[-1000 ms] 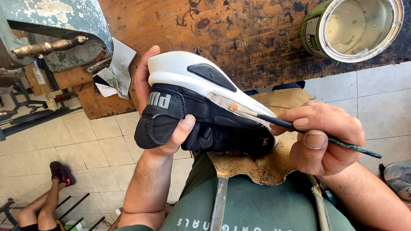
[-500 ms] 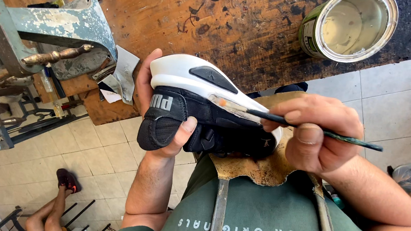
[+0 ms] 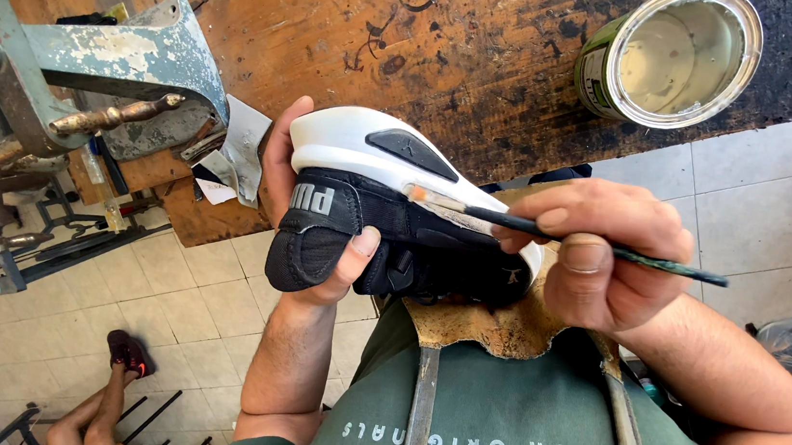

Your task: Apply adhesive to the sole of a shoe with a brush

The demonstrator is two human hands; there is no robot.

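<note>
My left hand (image 3: 317, 234) grips the heel of a black sneaker with a thick white sole (image 3: 370, 186), held on its side above my lap. My right hand (image 3: 596, 256) pinches a thin dark brush (image 3: 550, 230). The brush's pale bristle tip rests on the seam where the white sole meets the black upper. A worn brown leather apron bib (image 3: 493, 324) lies under the shoe on my green shirt.
An open tin of pale glue (image 3: 673, 56) stands on the stained wooden bench (image 3: 366, 26) at the upper right. A grey metal stitching machine (image 3: 60, 93) stands at left. Another person's foot in a dark sandal (image 3: 127, 351) rests on the tiled floor at lower left.
The shoe and both hands stay almost still. The brush tip has slid slightly along the sole seam; the view has shifted a little.
</note>
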